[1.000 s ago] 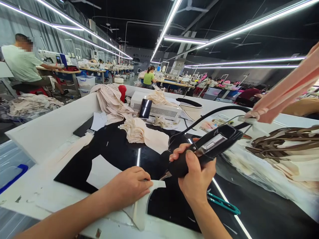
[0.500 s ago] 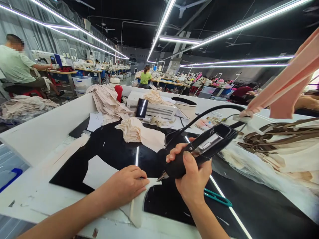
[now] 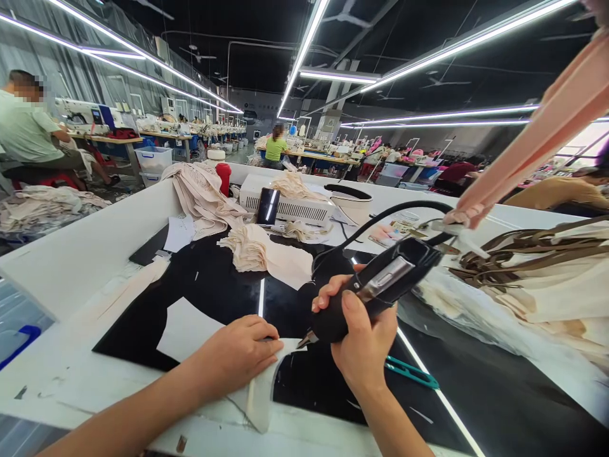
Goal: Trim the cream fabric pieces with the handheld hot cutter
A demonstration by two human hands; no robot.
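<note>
My right hand [image 3: 364,336] is wrapped round a black corded power tool [image 3: 380,282] with a pointed metal tip. The tip slants down to the right end of a white sheet piece [image 3: 188,327], at its edge or just above it; I cannot tell which. My left hand [image 3: 242,355] presses on that end with curled fingers held together, its thumb hidden. From under these fingers a pale fabric piece [image 3: 259,397] hangs toward the table's front edge. Pink cloth strips [image 3: 516,136], tied near the tool's rear, run up to the right.
A black mat [image 3: 223,292] covers much of the white table. A teal-handled tool [image 3: 412,372] lies right of my right hand. Behind are stacked cream fabric pieces [image 3: 245,247], a phone [image 3: 268,206] and a white machine [image 3: 295,209]. Brown-edged fabric [image 3: 533,266] is heaped at right.
The view has shifted slightly, and the power tool and pink strips appear a little further left. Both hands keep their holds, with the tip still by the left fingers.
</note>
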